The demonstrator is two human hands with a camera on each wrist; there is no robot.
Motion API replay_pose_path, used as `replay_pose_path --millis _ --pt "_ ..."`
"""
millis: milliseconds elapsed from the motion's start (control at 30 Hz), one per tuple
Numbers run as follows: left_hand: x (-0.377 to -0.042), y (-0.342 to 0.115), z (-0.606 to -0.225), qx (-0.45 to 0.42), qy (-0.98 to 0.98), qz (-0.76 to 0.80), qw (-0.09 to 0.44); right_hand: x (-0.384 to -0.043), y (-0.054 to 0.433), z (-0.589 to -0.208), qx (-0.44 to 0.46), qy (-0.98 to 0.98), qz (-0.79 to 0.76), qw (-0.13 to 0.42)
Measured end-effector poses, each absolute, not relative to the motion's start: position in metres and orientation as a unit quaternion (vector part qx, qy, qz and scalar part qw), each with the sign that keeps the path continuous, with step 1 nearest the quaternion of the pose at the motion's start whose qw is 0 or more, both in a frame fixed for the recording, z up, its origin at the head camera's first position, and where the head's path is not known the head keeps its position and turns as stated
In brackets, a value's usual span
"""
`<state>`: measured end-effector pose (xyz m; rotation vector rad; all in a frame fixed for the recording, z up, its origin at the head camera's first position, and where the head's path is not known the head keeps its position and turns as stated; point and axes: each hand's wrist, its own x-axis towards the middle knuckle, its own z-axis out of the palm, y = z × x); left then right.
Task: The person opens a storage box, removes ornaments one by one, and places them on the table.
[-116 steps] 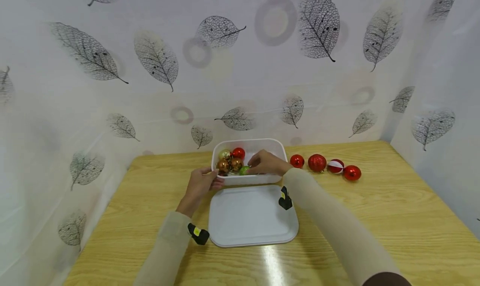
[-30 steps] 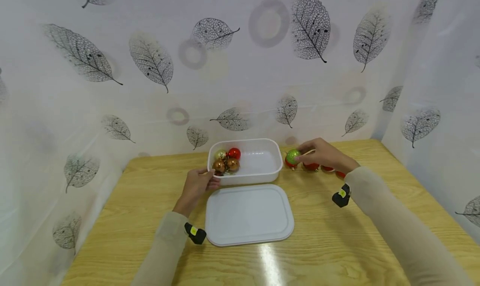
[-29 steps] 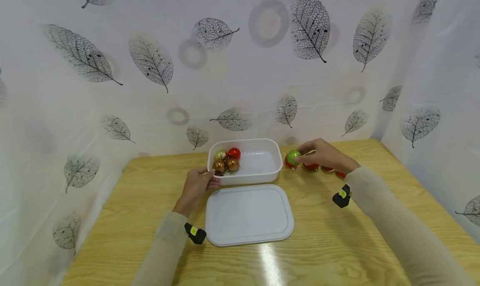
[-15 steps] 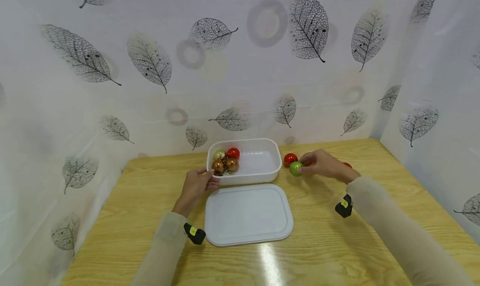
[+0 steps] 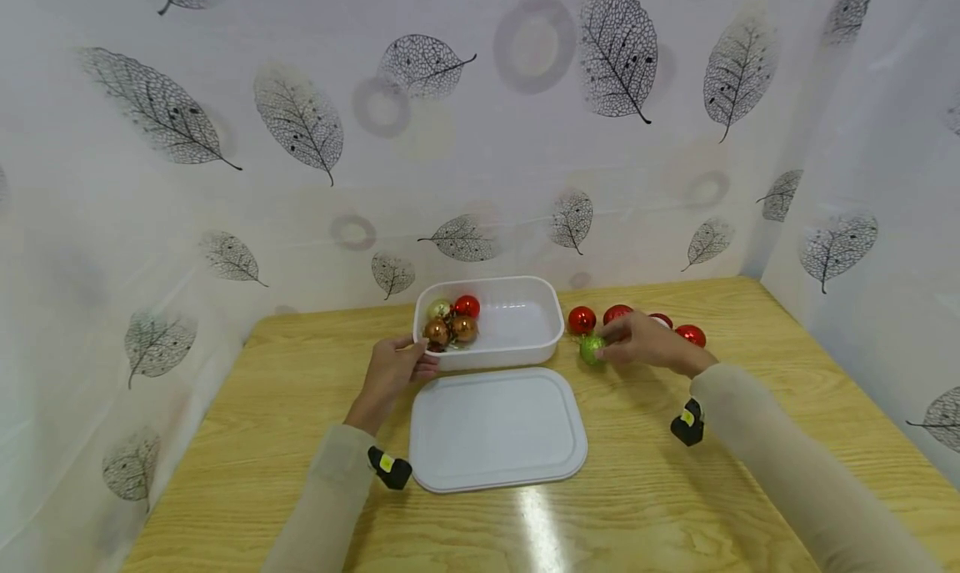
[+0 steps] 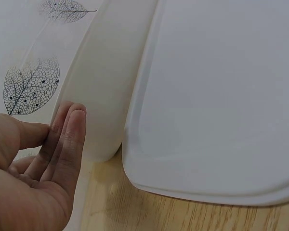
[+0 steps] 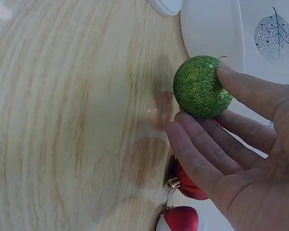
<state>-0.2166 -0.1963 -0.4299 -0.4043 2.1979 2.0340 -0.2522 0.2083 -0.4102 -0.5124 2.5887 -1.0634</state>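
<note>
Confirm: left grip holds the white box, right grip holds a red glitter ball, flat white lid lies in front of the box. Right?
Not quite: the right grip holds a green glitter ball, not a red one, as the right wrist view shows. The rest stands: the left grip holds the white box, and the flat white lid lies in front of the box.

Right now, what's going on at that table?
A person's right hand pinches a green glitter ball beside the white box, near four mostly red balls. The left hand grips the box's rim. In the box's left end sit brown balls, a red ball and a pale gold ball. A white lid lies in front.
</note>
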Motion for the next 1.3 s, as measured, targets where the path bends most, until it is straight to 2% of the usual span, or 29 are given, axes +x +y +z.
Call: replay_pose_path --millis 1300 --pt "-0.2169 -0.1965 -0.4296 -0.139 0.730 0.666 0.062 -0.2534 0.2107 -0.4146 -0.176 0.905 -0.358 0.144"
